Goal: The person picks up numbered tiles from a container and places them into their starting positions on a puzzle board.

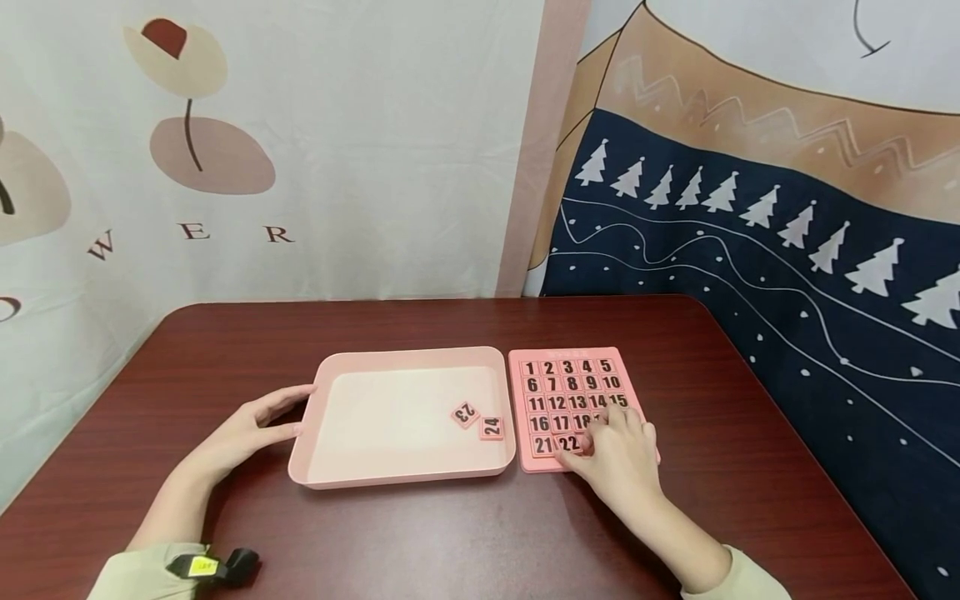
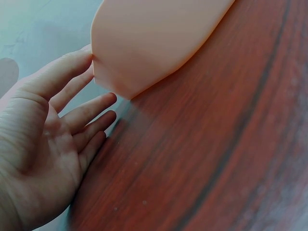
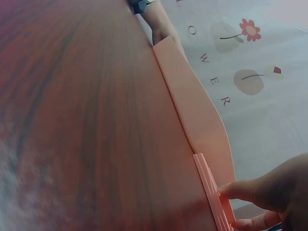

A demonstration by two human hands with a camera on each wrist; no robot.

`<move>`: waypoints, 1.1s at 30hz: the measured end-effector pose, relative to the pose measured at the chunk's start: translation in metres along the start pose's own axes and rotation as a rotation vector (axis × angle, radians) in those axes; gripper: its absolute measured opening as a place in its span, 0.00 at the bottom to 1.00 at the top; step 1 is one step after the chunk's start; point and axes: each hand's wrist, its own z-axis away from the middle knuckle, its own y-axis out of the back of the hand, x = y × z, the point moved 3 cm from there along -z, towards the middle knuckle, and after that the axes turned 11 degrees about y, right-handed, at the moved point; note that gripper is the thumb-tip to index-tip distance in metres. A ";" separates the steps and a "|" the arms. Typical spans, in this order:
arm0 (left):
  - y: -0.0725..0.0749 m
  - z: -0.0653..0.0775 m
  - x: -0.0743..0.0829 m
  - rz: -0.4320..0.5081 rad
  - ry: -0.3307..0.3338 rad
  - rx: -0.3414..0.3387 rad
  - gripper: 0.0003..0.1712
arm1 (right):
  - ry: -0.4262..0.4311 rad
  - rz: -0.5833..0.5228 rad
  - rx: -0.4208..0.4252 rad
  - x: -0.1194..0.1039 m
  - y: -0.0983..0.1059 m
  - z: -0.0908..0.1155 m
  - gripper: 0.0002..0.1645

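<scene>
A pale pink tray (image 1: 401, 481) lies in the middle of the table, with two pink number tiles inside: tile 23 (image 1: 465, 414), turned askew, and tile 24 (image 1: 491, 428). My left hand (image 1: 243, 429) touches the tray's left rim with thumb and fingertips, fingers mostly straight, as the left wrist view shows. Right of the tray lies a pink number board (image 1: 573, 354) with rows of numbered tiles. Over its lower right part is my right hand (image 1: 626, 454). Its thumb and index finger pinch tile 22 (image 1: 568, 443) in the bottom row. The hand hides the tiles beside it.
The dark red wooden table (image 1: 420, 542) has its back edge along a white printed curtain (image 1: 390, 150). A navy cloth with white trees (image 1: 720, 196) hangs along the right side. A black strap device (image 1: 213, 567) sits on my left wrist.
</scene>
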 end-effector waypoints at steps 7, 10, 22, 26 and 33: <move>0.000 0.002 0.000 -0.001 0.007 0.004 0.32 | 0.009 -0.033 -0.003 0.002 -0.004 -0.001 0.26; 0.000 0.002 -0.001 0.001 0.009 0.004 0.32 | 0.011 -0.048 -0.008 0.003 -0.006 -0.001 0.25; 0.002 0.002 -0.003 -0.003 -0.009 0.007 0.31 | 0.182 -0.175 0.140 0.001 0.005 -0.018 0.20; 0.002 0.002 -0.004 -0.007 -0.007 0.010 0.31 | 0.279 -0.239 0.158 -0.007 0.006 -0.030 0.20; 0.001 0.000 -0.002 -0.015 0.002 0.008 0.31 | 0.392 -0.291 0.094 -0.022 -0.002 -0.055 0.23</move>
